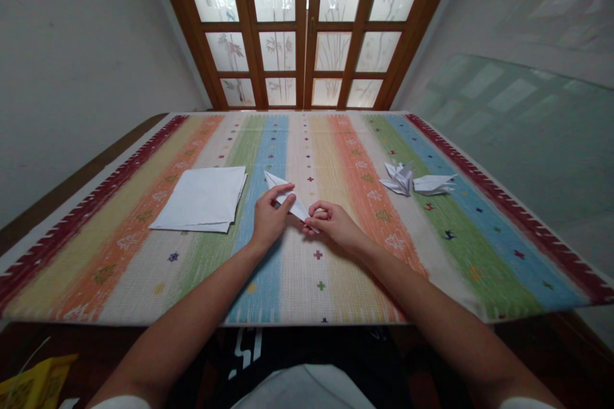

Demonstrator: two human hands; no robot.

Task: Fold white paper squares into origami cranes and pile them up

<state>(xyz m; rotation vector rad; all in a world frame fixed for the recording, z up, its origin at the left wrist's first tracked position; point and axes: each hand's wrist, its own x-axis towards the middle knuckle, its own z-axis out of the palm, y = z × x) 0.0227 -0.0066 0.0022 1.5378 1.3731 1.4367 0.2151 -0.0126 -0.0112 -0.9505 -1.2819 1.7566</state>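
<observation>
Below, yellow container, contents unclear, hands pinching folded paper

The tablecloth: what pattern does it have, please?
Tablecloth: multicoloured stripes, small figures; head view.

No words can be read clearly anywhere in the room. Below the person's arms, a black garment carries bold white lettering, but the marks are partly hidden and creased, so the characters cannot be made out. In the lower left corner, a yellow packet has dark print too blurred to read. The striped cloth bears only small crosses and tree shapes, not letters. The folded white paper and the stack of white sheets show no visible print.
</observation>
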